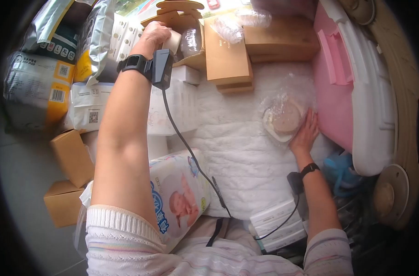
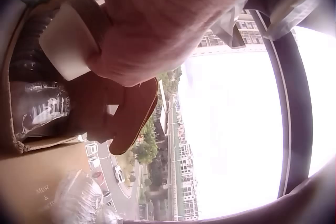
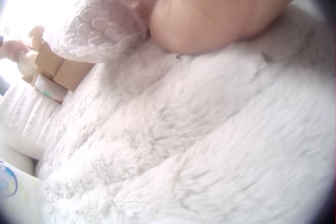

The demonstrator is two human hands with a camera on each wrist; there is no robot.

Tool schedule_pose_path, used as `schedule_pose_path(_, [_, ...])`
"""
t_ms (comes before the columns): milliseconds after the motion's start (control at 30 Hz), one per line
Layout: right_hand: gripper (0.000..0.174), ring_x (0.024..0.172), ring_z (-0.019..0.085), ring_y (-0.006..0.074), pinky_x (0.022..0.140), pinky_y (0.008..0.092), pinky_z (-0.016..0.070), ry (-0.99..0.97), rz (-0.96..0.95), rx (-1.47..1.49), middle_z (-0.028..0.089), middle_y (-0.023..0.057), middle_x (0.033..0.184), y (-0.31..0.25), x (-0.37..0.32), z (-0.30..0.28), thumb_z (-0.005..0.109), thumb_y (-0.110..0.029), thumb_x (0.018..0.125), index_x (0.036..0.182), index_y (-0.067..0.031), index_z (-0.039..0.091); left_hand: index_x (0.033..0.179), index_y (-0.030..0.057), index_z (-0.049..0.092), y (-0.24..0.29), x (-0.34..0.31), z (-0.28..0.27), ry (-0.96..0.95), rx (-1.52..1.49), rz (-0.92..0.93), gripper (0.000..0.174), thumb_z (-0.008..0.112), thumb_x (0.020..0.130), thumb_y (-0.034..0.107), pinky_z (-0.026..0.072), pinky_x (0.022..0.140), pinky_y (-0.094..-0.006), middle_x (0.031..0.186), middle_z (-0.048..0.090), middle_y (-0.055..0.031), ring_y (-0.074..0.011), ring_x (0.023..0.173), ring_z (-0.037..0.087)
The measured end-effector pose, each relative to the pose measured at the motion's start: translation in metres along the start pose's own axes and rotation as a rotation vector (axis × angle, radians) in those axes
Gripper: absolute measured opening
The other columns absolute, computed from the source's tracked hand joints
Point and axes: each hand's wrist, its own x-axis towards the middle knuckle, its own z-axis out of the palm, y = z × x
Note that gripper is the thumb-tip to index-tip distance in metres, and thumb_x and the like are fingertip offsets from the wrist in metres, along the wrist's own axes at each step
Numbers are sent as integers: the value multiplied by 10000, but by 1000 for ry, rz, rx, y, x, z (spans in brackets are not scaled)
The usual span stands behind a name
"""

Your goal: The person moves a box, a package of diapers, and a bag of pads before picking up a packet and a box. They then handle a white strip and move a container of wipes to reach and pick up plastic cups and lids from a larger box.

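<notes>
My left hand (image 1: 155,34) is at the open cardboard box (image 1: 191,59) at the top, its fingers round a pale cup-like item (image 1: 173,41); the left wrist view shows this white item (image 2: 68,40) in the hand (image 2: 152,24), over the box. Clear plastic wrap (image 1: 191,41) lies inside the box. My right hand (image 1: 305,133) lies on the white quilted cover (image 1: 228,161), fingers extended beside a bubble-wrapped round item (image 1: 285,117). In the right wrist view the bubble wrap (image 3: 100,22) touches or nearly touches the hand (image 3: 220,14).
A closed brown box (image 1: 228,55) with plastic wrap on top stands right of the open one. Packages (image 1: 39,87) line the left, a diaper pack (image 1: 179,198) lies near my lap, and a pink and white bin (image 1: 338,83) stands on the right. Small white boxes (image 1: 278,225) lie in front.
</notes>
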Motion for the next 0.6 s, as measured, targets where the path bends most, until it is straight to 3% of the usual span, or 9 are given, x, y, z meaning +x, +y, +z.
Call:
schedule_pose_path(67, [667, 1352, 145, 343, 1065, 458, 152, -16, 10, 1, 151, 102, 1491, 0, -1, -1, 571, -148, 736, 1343, 9, 342, 1162, 0, 562, -10, 5, 11, 59, -109, -42, 454, 627, 713, 12, 490, 776, -293, 1053, 619, -111, -212, 961, 593])
schedule_pose_path(200, [674, 1349, 149, 347, 1063, 464, 154, 31, -2, 43, 158, 104, 1490, -1, 0, -1, 575, -163, 734, 1341, 12, 341, 1241, -20, 480, -42, 24, 9, 9, -675, -46, 516, 640, 753, 28, 476, 860, -369, 1162, 565, -139, -220, 1041, 562])
schedule_pose_path(300, [686, 1349, 151, 349, 1062, 465, 154, 41, 0, 59, 160, 108, 1489, -3, 0, -2, 584, -171, 728, 1343, 8, 339, 1258, -35, 425, -60, 19, 11, 66, -1104, -134, 407, 544, 880, 59, 439, 947, -406, 1201, 538, -148, -253, 1079, 548])
schedule_pose_path(333, [695, 1349, 151, 350, 1062, 465, 153, 46, 5, 83, 159, 110, 1490, -3, 0, -2, 589, -175, 725, 1347, 3, 336, 1258, -35, 425, -64, 18, 11, 69, -1108, -141, 407, 544, 880, 59, 439, 947, -406, 1201, 538, -148, -253, 1079, 548])
schedule_pose_path(400, [698, 1349, 151, 350, 1063, 465, 152, 32, -6, 57, 160, 111, 1490, -1, 0, 0, 591, -179, 725, 1351, -9, 333, 1221, -47, 421, -71, 16, 11, -80, -1350, -172, 319, 450, 937, 94, 398, 998, -434, 1201, 529, -163, -277, 1108, 528])
schedule_pose_path(500, [712, 1348, 151, 351, 1064, 464, 149, 24, -6, 59, 157, 109, 1490, -4, 1, -3, 603, -186, 718, 1358, -30, 330, 1179, -48, 441, -72, 0, 27, 42, -1452, -180, 283, 414, 954, 121, 378, 1015, -448, 1203, 525, -174, -290, 1122, 518])
schedule_pose_path(600, [731, 1348, 148, 350, 1064, 465, 148, 7, 3, 70, 149, 105, 1491, -3, 1, -5, 624, -188, 704, 1359, -45, 332, 1205, -33, 457, -106, 22, 35, -46, -1458, -190, 317, 463, 925, 117, 386, 1001, -463, 1224, 523, -157, -283, 1126, 522])
